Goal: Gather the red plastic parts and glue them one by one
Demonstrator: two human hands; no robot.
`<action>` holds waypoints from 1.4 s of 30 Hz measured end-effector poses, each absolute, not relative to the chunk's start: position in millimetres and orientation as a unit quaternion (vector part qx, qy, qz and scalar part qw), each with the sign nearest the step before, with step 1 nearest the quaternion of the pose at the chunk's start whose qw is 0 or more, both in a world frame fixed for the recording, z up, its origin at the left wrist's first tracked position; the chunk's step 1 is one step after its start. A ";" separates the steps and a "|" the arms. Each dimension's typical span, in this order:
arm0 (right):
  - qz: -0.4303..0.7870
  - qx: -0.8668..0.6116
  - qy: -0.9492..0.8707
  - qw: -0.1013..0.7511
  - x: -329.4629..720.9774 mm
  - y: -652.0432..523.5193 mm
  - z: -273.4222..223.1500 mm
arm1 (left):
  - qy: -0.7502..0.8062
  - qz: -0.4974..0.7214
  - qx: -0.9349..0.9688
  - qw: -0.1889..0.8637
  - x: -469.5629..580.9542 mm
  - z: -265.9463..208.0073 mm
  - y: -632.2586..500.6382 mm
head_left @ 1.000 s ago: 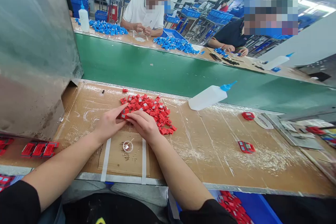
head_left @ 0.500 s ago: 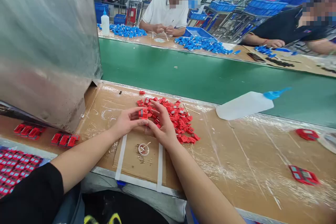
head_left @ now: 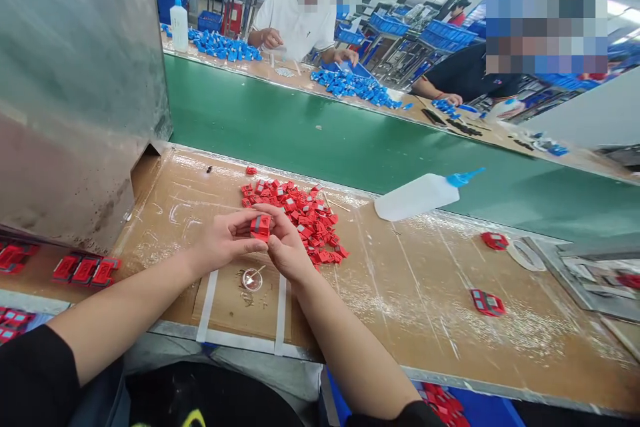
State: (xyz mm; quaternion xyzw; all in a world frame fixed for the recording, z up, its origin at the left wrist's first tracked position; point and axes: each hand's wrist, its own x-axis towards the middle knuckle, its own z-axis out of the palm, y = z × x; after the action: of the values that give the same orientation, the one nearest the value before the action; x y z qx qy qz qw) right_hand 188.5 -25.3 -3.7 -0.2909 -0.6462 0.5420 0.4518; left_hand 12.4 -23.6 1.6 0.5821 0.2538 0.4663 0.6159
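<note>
Between my two hands is a small red plastic part point(head_left: 261, 227) with a grey strip across it. My left hand point(head_left: 227, 235) grips it from the left with thumb and fingers. From the other side, my right hand point(head_left: 289, 247) closes on it too, its fingers curled over the far edge. Just behind lies a heap of similar red pieces point(head_left: 315, 223). Nearer to me, a small round clear dish point(head_left: 251, 279) with a thin stick in it stands on a cardboard sheet point(head_left: 233, 320) edged with white tape.
A white squeeze bottle point(head_left: 417, 197) with a blue nozzle lies right of the heap. Red assembled pieces point(head_left: 85, 269) line the left, beside a large metal housing point(head_left: 75, 80). Beyond the green belt point(head_left: 280, 113), co-workers sit at blue parts point(head_left: 355, 85).
The view has swung to the right. My right hand's fingers have closed in around the red part, which is turned slightly. A co-worker's hands have moved apart.
</note>
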 end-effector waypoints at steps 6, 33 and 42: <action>0.593 -0.289 -0.604 0.447 193.2 -26.8 -10.5 | 0.271 0.454 0.653 0.542 9.3 8.6 -28.1; 0.436 -0.284 -0.749 0.410 204.3 -28.4 14.3 | 0.295 0.479 0.568 0.600 20.6 15.9 -25.3; 0.324 -0.336 -0.810 0.355 200.6 -24.6 23.2 | 0.307 0.482 0.587 0.573 8.8 15.5 -21.9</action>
State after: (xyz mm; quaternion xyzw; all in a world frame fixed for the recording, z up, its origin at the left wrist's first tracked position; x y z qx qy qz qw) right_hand 200.6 -24.6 23.2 -0.3361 -0.8098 0.3242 0.3553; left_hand 8.8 -21.9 15.5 0.5872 0.3067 0.4821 0.5733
